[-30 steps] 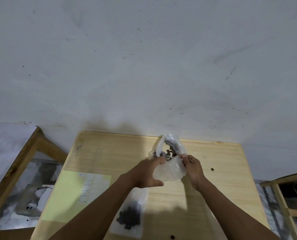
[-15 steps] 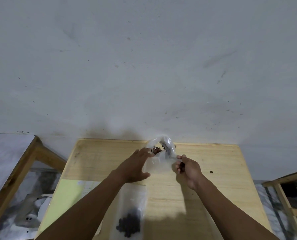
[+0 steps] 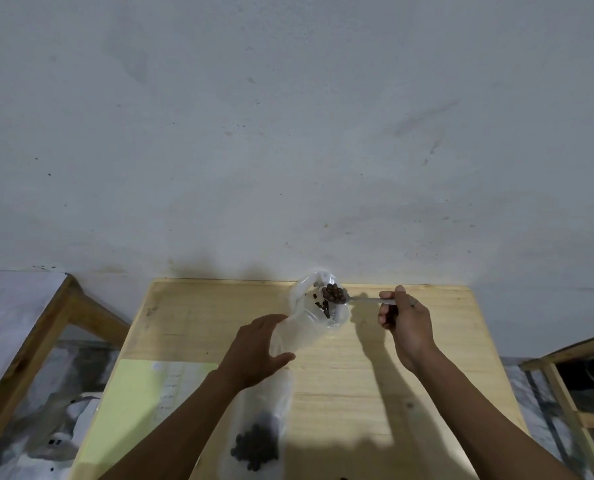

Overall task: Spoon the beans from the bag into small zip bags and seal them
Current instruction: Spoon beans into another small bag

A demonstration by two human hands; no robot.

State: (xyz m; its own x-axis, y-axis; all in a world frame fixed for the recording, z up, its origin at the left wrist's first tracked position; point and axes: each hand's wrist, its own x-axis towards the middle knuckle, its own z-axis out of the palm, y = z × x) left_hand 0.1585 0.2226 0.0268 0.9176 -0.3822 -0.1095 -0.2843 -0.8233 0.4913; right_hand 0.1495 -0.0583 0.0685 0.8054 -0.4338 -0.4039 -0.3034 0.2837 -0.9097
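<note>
A clear plastic bag (image 3: 309,327) with dark beans inside stands near the far edge of the wooden table (image 3: 409,358), its mouth open upward. My left hand (image 3: 254,348) curls around the bag's near left side and holds it. My right hand (image 3: 404,318) grips the handle of a metal spoon (image 3: 364,300). The spoon's bowl, heaped with beans (image 3: 333,293), sits level at the bag's mouth. A small zip bag (image 3: 257,438) with a pile of beans in it lies flat near the table's front edge, partly under my left forearm.
A pale yellow sheet of paper (image 3: 132,403) lies on the table's left front. A loose bean (image 3: 409,405) lies right of the zip bag. A grey wall rises right behind the table. Wooden frames stand at the left (image 3: 22,355) and right (image 3: 565,386).
Both hands were at the bag's mouth. Now my right hand has drawn away to the right with a spoon of beans, and my left hand has slid down the bag's side.
</note>
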